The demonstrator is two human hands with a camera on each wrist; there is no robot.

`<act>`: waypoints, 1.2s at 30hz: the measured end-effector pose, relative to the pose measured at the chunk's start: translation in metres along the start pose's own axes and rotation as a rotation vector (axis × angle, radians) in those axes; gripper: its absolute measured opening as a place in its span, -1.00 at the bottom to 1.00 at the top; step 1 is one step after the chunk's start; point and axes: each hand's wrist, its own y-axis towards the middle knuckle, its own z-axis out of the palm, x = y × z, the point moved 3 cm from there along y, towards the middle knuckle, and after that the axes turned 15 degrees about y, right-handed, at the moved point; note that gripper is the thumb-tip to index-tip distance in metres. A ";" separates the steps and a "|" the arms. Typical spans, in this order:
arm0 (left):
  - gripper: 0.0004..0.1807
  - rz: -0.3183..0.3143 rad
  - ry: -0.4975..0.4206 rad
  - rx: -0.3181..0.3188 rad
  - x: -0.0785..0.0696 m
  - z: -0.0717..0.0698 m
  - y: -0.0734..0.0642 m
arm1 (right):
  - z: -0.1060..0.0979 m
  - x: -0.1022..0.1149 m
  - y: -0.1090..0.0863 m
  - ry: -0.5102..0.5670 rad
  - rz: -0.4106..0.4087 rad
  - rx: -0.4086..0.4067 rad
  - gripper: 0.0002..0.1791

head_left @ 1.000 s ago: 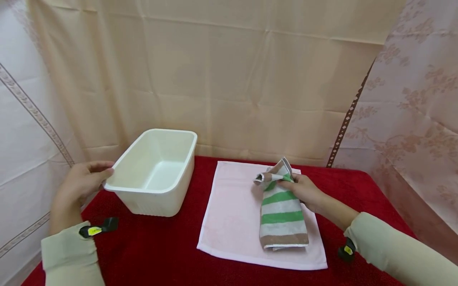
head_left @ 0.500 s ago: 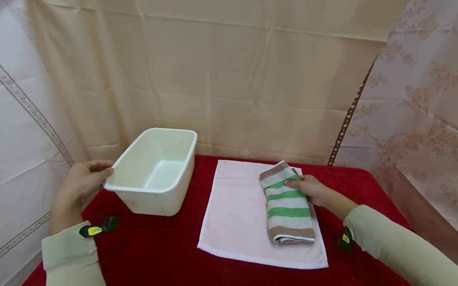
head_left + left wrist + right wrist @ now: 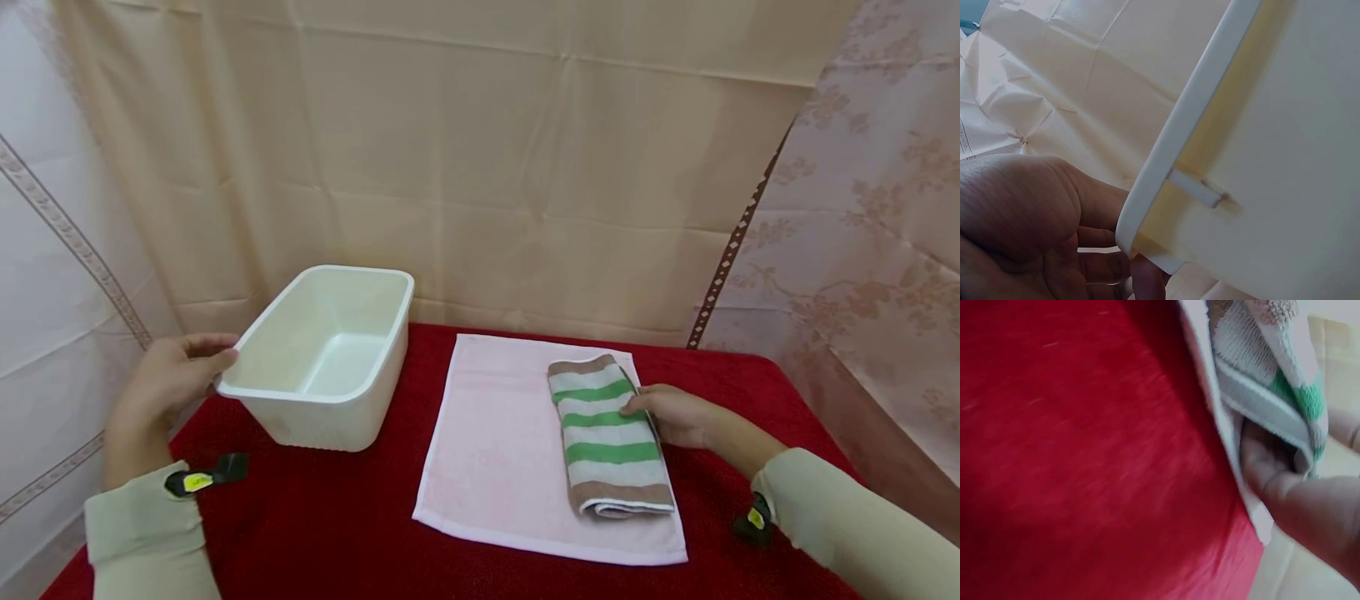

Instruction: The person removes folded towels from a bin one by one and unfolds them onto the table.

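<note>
Over the pink cloth [image 3: 480, 467], my right hand [image 3: 671, 415] pinches the towel [image 3: 609, 433] by its edge; my left hand [image 3: 168, 375] grips the tub [image 3: 330, 421]. I'd move the towel level, folds together.

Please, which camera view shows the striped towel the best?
The head view: it shows the striped towel nearly whole, over the pink towel, with the right hand holding its edge. The right wrist view shows only a close part with folded edges; the left wrist view does not show it.
</note>
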 end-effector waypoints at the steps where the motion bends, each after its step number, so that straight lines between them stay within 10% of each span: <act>1: -0.47 0.003 0.000 -0.003 0.000 0.000 0.000 | -0.002 -0.001 -0.003 0.007 0.006 0.037 -0.45; 11: -0.49 0.009 -0.012 -0.014 0.000 0.001 0.001 | -0.009 -0.006 -0.016 0.035 -0.131 0.232 -0.32; 20: -0.47 -0.009 -0.005 -0.002 -0.001 -0.002 -0.001 | 0.008 -0.007 -0.013 0.056 -0.221 0.099 -0.34; 27: -0.44 0.000 0.068 -0.024 -0.007 -0.005 -0.007 | 0.004 -0.012 -0.015 -0.069 -0.120 -0.050 -0.38; 36: -0.52 0.061 0.168 -0.204 -0.042 -0.014 -0.025 | 0.004 -0.011 -0.022 -0.159 -0.037 -0.104 -0.45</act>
